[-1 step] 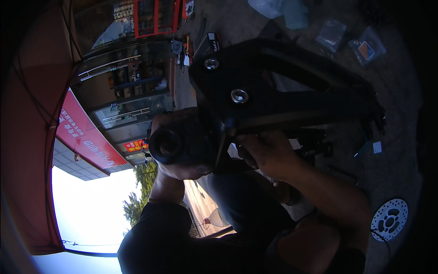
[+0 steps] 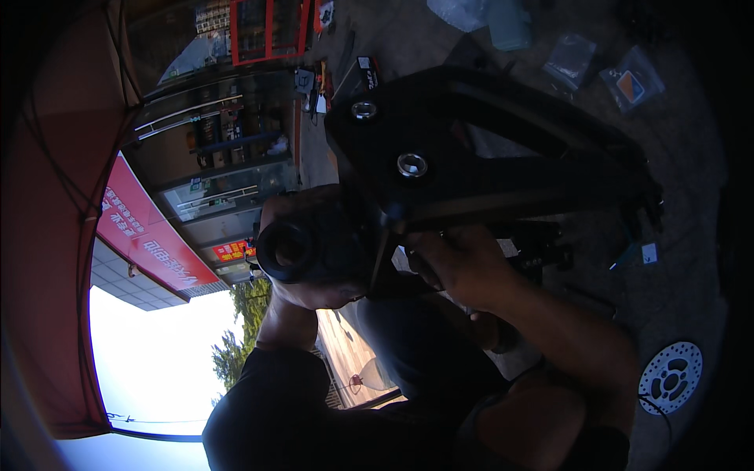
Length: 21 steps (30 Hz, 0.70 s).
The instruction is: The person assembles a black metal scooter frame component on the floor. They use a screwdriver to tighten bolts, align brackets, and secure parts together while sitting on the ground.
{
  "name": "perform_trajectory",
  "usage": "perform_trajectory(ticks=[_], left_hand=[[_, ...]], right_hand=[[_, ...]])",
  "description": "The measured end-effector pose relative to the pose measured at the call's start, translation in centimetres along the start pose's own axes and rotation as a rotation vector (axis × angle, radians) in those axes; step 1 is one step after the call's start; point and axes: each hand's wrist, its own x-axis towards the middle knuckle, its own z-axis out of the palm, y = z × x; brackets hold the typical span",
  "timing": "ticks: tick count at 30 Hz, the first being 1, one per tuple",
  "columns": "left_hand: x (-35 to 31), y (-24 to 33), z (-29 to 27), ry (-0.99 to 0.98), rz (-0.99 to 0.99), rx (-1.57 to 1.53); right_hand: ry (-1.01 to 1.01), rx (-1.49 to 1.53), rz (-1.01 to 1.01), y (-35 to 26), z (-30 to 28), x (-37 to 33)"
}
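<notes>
A dark metal arm-like frame (image 2: pixel 503 188), forked toward the right, fills the middle of the view. Two silver socket-head bolts (image 2: pixel 412 165) sit in its left end. Below and left of these is a black cylindrical part with a round open end (image 2: pixel 284 249). My left hand (image 2: pixel 312 293) is wrapped round that cylindrical part, its fingers showing above and below. Under the frame, my right hand (image 2: pixel 465 265) has its fingers curled in against the underside. Shadow and the frame hide whatever lies between those fingers.
A drilled silver brake disc (image 2: pixel 670 378) lies on the floor at right. Clear plastic bags (image 2: pixel 569 59) are scattered at upper right. Tools and a small box (image 2: pixel 367 72) lie beyond the frame. Glass shop doors (image 2: pixel 212 149) and a red canopy (image 2: pixel 55 235) stand at left.
</notes>
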Motion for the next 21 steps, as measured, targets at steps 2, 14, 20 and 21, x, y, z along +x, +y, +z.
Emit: perform_trajectory(ticks=[2,14,20,21], left_hand=[[0.0,0.2,0.1,0.023,-0.044,0.006],[-0.7,1.3,0.8,0.147,-0.303,0.033],[-0.8,1.0,1.2,0.201,-0.312,-0.121],[-0.8,0.8,1.1,0.189,-0.307,-0.119]], right_hand=[[0.007,-0.03,-0.062,0.0,0.0,-0.1],[-0.034,-0.216,-0.329,-1.4,-0.9,1.2],[-0.127,-0.22,-0.092,-2.4,-1.1,1.3],[-0.115,-0.175,-0.082,-2.5,-1.1,1.2]])
